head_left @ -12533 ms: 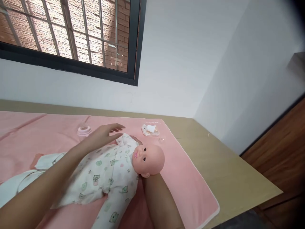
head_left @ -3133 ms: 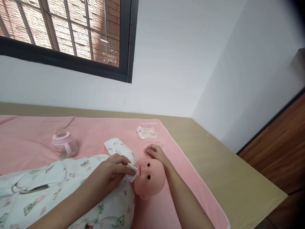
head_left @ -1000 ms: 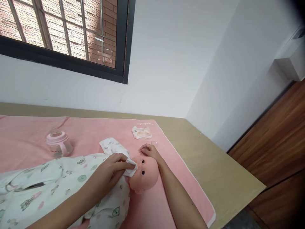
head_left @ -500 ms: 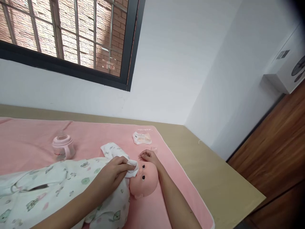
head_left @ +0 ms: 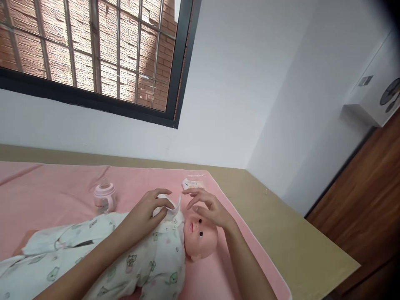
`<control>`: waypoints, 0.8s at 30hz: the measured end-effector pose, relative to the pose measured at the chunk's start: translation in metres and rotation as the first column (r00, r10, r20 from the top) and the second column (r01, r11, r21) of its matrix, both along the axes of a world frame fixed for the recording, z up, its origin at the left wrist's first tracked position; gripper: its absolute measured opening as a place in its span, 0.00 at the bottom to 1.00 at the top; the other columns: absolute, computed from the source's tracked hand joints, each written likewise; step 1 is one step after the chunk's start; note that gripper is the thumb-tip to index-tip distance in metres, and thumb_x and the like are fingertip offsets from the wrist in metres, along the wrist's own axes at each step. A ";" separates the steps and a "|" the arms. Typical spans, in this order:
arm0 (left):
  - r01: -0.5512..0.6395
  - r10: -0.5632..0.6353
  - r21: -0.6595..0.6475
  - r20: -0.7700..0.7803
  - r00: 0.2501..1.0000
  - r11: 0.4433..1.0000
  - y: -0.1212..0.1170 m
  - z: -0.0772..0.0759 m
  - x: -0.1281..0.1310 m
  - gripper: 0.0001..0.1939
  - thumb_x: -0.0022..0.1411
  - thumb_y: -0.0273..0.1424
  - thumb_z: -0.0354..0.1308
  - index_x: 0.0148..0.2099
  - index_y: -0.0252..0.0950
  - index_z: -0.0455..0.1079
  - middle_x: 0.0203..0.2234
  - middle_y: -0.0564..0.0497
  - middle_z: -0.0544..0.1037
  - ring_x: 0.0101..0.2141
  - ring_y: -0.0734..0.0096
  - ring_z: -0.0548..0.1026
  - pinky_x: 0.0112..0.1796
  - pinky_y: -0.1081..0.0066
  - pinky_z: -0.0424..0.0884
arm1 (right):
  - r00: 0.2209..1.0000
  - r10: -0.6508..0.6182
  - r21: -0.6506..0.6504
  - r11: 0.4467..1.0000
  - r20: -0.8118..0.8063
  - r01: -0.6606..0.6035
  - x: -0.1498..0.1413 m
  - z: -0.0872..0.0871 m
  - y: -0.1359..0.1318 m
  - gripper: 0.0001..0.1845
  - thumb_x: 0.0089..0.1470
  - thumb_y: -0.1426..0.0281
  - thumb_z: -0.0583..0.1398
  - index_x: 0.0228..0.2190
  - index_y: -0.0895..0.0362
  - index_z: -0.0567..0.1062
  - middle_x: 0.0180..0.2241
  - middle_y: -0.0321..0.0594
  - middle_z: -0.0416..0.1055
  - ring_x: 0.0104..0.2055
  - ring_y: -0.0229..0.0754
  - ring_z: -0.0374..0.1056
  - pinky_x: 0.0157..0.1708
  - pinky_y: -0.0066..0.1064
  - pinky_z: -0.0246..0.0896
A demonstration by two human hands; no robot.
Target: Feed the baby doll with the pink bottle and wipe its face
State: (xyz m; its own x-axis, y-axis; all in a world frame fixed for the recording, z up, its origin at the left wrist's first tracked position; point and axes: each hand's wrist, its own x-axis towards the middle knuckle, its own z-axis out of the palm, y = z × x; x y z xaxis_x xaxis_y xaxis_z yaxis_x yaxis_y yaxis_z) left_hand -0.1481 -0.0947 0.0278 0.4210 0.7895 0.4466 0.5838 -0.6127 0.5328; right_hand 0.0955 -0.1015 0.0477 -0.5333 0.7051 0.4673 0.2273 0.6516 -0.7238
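White wipe held at my left hand's fingertips, above the doll.
My right hand, fingers loosely parted, curves beside the wipe, near the doll's head.

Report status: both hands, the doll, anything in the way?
Left hand at white tissue, grip unclear. Right hand open, fingers curved, near doll's head. Doll lying on pink mat. Baby bottle apart from both hands.
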 end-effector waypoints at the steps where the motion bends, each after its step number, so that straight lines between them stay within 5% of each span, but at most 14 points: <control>1: 0.002 -0.002 0.003 -0.011 1.000 1.000 0.000 0.003 -0.003 0.17 0.63 0.36 0.45 0.39 0.46 0.76 0.55 0.51 0.67 0.56 0.54 0.64 0.50 0.56 0.69 | 0.993 -0.018 0.061 0.998 0.116 0.011 -0.009 0.007 -0.012 0.09 0.57 0.71 0.58 0.36 0.50 0.78 0.59 0.35 0.63 0.66 0.44 0.50 0.64 0.43 0.46; 3: 0.001 -0.001 0.011 -0.019 1.000 1.000 -0.001 0.008 -0.007 0.17 0.63 0.36 0.45 0.39 0.46 0.76 0.55 0.51 0.68 0.57 0.54 0.63 0.52 0.54 0.67 | 0.953 -0.122 0.167 0.983 0.277 0.077 -0.026 0.015 -0.027 0.11 0.58 0.71 0.57 0.39 0.49 0.78 0.61 0.34 0.61 0.68 0.44 0.44 0.65 0.45 0.44; 6: 0.003 -0.003 0.012 -0.015 1.000 1.000 -0.004 0.016 -0.012 0.17 0.62 0.36 0.45 0.37 0.45 0.76 0.53 0.51 0.70 0.56 0.55 0.64 0.52 0.55 0.68 | 0.893 -0.240 0.251 0.956 0.380 0.150 -0.043 0.016 -0.031 0.12 0.59 0.71 0.56 0.40 0.51 0.78 0.52 0.40 0.70 0.60 0.44 0.58 0.59 0.42 0.54; 11: -0.044 0.043 0.021 0.027 0.999 0.999 -0.002 0.028 -0.027 0.19 0.64 0.42 0.45 0.48 0.46 0.74 0.54 0.51 0.70 0.56 0.56 0.65 0.53 0.56 0.67 | 0.888 -0.280 0.179 0.957 0.365 0.229 -0.042 0.023 -0.013 0.11 0.57 0.73 0.56 0.36 0.54 0.80 0.39 0.39 0.75 0.44 0.40 0.68 0.47 0.33 0.62; 17: -0.217 0.215 0.023 0.051 0.975 0.976 0.019 0.040 -0.075 0.22 0.64 0.46 0.47 0.55 0.46 0.69 0.54 0.52 0.70 0.53 0.58 0.69 0.50 0.61 0.68 | 0.802 -0.474 0.064 0.872 0.362 0.486 -0.001 0.022 0.023 0.11 0.52 0.74 0.57 0.32 0.55 0.80 0.36 0.38 0.75 0.32 0.36 0.66 0.34 0.28 0.60; 20: -0.383 0.383 -0.039 0.005 0.924 0.923 0.036 0.041 -0.109 0.21 0.64 0.45 0.47 0.55 0.46 0.67 0.53 0.51 0.71 0.47 0.60 0.73 0.41 0.64 0.71 | 0.714 -0.570 -0.001 0.781 0.408 0.624 0.028 0.012 0.045 0.12 0.50 0.72 0.59 0.36 0.56 0.80 0.30 0.37 0.73 0.25 0.33 0.59 0.27 0.27 0.55; 24: -0.528 0.521 -0.064 -0.103 0.848 0.847 0.063 0.030 -0.152 0.25 0.63 0.46 0.50 0.59 0.44 0.61 0.53 0.49 0.71 0.45 0.60 0.74 0.41 0.65 0.70 | 0.690 -0.616 -0.081 0.721 0.379 0.688 0.056 -0.004 0.069 0.19 0.48 0.73 0.60 0.43 0.58 0.78 0.30 0.36 0.72 0.26 0.33 0.60 0.30 0.28 0.58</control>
State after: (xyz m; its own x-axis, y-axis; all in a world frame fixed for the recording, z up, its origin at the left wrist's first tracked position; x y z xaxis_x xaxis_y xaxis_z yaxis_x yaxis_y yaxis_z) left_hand -0.3001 -0.0316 0.0580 -0.0361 0.9362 0.3496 0.8469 -0.1571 0.5080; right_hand 0.1520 -0.0328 0.0442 0.0122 0.9851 0.1715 0.7671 0.1008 -0.6336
